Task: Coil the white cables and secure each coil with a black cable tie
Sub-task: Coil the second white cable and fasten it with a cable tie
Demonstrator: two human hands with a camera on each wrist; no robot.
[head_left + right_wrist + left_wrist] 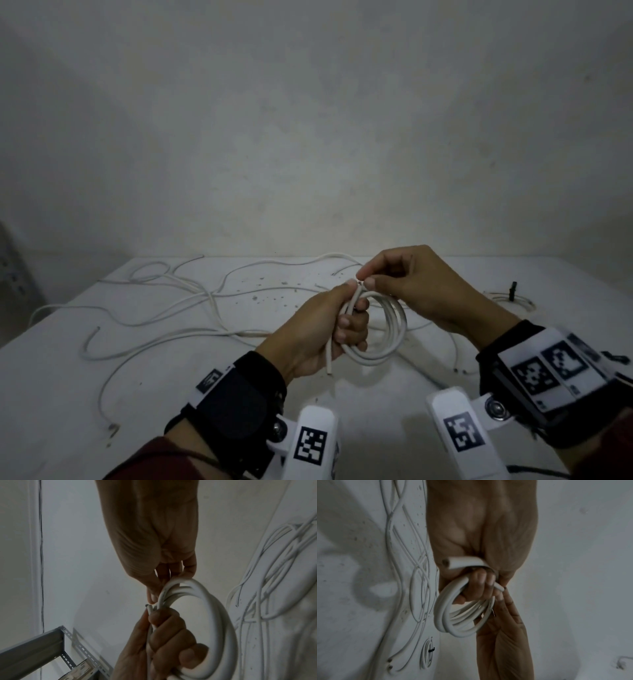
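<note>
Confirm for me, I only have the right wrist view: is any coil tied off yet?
Observer: Yes. One finished coil lies on the table with a black tie round it.
Operator: And the coil in hand, where's its other end?
Observer: The lower end sticks out free below the left hand, which grips the coil in hand.
Operator: Any tie on that one?
Observer: None shows on its loop in the head view.

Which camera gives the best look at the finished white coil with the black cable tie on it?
The left wrist view: the tied white coil lies whole on the table, black cable tie plain across it. The head view shows it small, at the table's right edge. The right wrist view misses it.
</note>
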